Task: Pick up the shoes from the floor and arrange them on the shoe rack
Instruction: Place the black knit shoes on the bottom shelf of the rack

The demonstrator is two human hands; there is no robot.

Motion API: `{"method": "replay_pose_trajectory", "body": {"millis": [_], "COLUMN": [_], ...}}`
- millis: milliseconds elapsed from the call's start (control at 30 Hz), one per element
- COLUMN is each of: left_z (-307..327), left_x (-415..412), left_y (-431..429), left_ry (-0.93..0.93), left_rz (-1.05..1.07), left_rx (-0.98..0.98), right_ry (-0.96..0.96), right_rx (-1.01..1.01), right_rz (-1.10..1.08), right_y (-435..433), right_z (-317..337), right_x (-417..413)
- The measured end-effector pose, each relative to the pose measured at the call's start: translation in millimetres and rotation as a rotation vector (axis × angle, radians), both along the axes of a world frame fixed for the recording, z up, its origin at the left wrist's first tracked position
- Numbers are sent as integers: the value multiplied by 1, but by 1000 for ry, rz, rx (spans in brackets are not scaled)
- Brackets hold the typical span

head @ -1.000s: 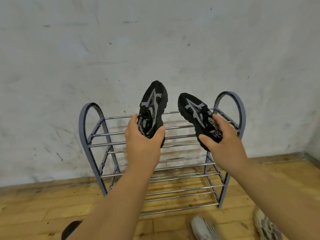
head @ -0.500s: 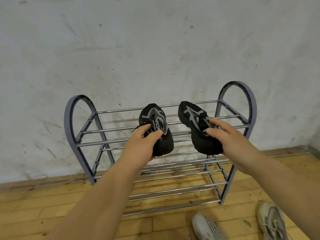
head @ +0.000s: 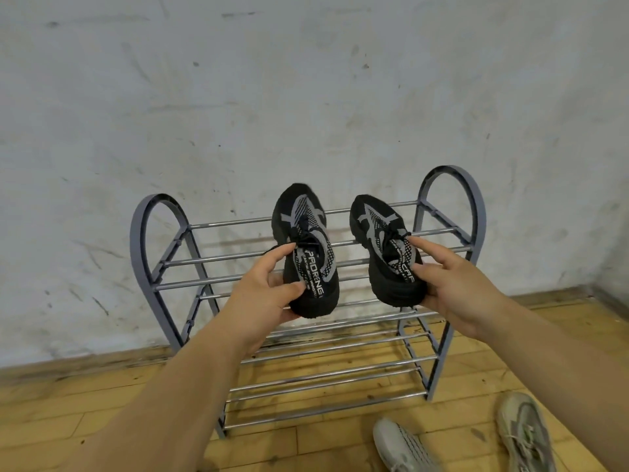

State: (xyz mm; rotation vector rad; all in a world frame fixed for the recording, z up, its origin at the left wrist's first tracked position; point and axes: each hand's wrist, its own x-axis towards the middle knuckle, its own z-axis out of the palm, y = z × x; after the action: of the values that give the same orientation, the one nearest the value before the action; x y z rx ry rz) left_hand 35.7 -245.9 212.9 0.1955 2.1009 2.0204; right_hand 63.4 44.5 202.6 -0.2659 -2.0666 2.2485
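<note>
A grey metal shoe rack (head: 143,233) with chrome bars stands against the wall. Two black shoes with grey patterns lie over its top tier, toes toward the wall. My left hand (head: 262,287) grips the heel of the left black shoe (head: 304,240). My right hand (head: 452,287) holds the heel of the right black shoe (head: 381,233), with the index finger on its tongue and the thumb on the heel collar. Both heels overhang the front bar.
Two light grey sneakers lie on the wooden floor at the lower right, one (head: 401,447) closer to the rack's foot and another (head: 524,434) further right. The rack's lower tiers (head: 323,379) hold nothing. A scuffed white wall (head: 306,97) stands directly behind the rack.
Both shoes have come down from tilted above the rack onto the top tier. They now lie further back, toes nearer the wall, and my hands have shifted to their heels.
</note>
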Motion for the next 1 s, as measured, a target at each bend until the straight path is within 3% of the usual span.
{"method": "replay_pose_trajectory", "body": {"millis": [67, 200, 300, 400, 533, 667, 867, 1000], "left_z": [8, 20, 13, -5, -28, -49, -77, -75], "left_x": [10, 33, 47, 50, 59, 63, 55, 49], "left_y": [-2, -10, -14, -14, -3, 5, -23, -46], "left_ry": [105, 157, 123, 8, -98, -142, -222, -182], "left_rz": [-55, -260, -503, -677, -829, -864, -863, -928], "left_rx": [-122, -261, -446, -682, -993, -1233, -1373, -1405], "right_ry": [68, 262, 362, 336, 124, -246, -573, -640], "right_rx": [61, 448, 450, 368, 408, 548, 812, 890], "right_rz": [-56, -259, -305, -158, 238, 510, 626, 613], "right_y": [2, 15, 28, 42, 56, 64, 60, 44], "right_z": [6, 24, 33, 36, 36, 18, -29, -71], "right_x": [10, 36, 51, 63, 86, 95, 86, 75]}}
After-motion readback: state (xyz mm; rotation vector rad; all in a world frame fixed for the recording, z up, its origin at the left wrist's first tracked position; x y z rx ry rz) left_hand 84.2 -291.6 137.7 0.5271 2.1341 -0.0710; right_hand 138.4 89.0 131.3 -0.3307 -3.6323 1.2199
